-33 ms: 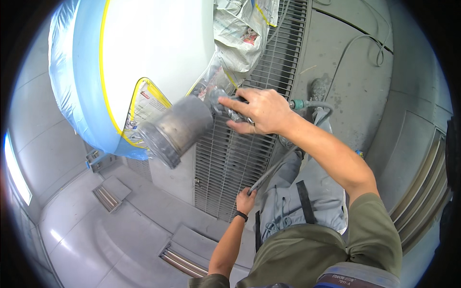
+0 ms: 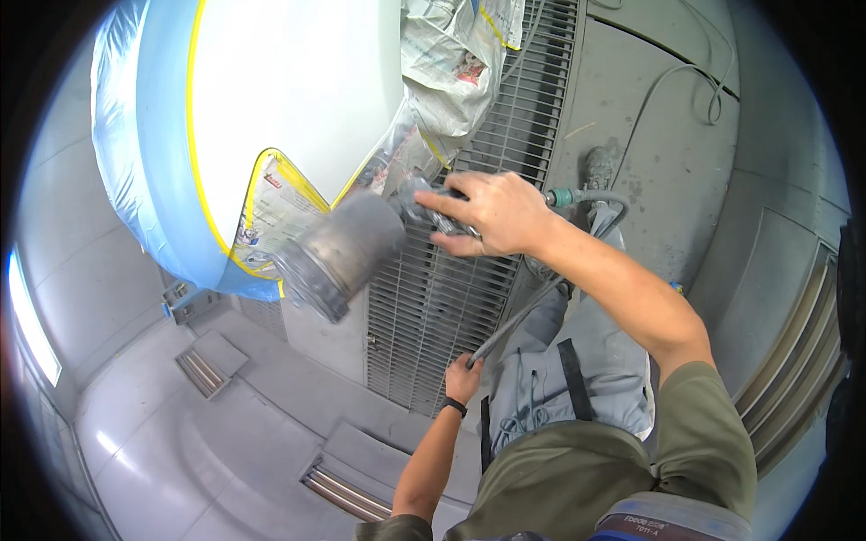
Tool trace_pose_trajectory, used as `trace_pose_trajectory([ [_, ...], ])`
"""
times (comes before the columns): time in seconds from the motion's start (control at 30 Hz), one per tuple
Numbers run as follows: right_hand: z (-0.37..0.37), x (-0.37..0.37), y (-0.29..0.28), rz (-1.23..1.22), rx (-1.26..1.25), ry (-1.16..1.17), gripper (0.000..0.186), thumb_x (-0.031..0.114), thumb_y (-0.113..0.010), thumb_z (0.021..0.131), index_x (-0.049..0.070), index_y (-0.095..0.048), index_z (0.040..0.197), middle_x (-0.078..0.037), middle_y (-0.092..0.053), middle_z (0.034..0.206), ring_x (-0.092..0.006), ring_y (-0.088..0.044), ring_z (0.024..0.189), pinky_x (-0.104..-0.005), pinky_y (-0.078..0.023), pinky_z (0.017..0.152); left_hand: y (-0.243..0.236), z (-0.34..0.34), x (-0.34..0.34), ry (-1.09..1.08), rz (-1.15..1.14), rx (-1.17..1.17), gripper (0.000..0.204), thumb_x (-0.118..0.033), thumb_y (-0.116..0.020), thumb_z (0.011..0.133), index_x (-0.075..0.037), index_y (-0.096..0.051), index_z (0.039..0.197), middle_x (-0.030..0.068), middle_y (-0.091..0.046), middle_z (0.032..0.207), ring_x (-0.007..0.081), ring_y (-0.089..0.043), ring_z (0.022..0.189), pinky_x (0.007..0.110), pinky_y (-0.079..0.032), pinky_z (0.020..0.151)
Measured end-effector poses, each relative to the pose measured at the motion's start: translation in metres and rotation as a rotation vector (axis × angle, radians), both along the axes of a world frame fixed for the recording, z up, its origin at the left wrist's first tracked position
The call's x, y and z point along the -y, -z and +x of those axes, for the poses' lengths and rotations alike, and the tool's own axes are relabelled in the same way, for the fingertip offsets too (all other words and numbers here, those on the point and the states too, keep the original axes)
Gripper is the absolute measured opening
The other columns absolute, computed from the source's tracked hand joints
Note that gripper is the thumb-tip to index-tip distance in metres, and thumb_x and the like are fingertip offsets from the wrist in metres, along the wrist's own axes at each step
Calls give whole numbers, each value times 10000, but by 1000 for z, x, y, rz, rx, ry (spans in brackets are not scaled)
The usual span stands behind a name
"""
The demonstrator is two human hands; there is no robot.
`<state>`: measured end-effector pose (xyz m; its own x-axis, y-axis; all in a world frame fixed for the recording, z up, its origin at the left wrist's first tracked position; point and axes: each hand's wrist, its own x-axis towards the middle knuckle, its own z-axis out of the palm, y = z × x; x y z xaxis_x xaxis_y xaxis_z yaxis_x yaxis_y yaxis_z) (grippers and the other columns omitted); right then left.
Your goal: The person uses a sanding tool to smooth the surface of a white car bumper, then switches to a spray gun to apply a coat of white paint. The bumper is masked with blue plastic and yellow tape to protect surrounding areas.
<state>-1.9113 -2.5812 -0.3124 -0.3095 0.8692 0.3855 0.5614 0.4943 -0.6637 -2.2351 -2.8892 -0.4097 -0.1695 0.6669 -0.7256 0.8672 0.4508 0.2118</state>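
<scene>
My right hand is wrapped round a spray gun, its large grey cup smeared by motion. The gun is beside the lower edge of a white, curved vehicle panel; I cannot tell whether paint is coming out. Behind my right wrist, a green coupling joins the gun to a grey air hose. Lower down, my left hand is closed round that hose. Blue film, yellow tape and printed masking paper border the panel.
A floor grating runs beneath the gun. Another thin hose lies curled on the grey floor at the upper right. Louvred openings show at the lower left and on the far right. My shoe stands beside the grating.
The spray gun and its cup have shifted slightly right and down with my right hand. The left hand keeps its hold on the hose in the same place.
</scene>
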Motion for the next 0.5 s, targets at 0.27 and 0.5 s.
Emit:
trace_pose_trajectory([
  [0.27,49,-33,-5,37,-131,-38,595,379,-744,811,179,-691,1369,-102,-712,972,-302,-711,754,-394,-587,616,-14,17,-3,25,-98,-19,409,-427,-676,941,-25,-729,989,280,-718,930,484,-689,950,533,-539,819],
  [0.5,120,-121,-29,-60,-708,332,463,384,-604,978,60,-748,1276,-143,-775,919,-127,-708,772,-306,-574,723,-12,18,-41,89,-36,-37,433,-442,-657,955,-14,-715,990,306,-707,937,498,-682,961,551,-534,833],
])
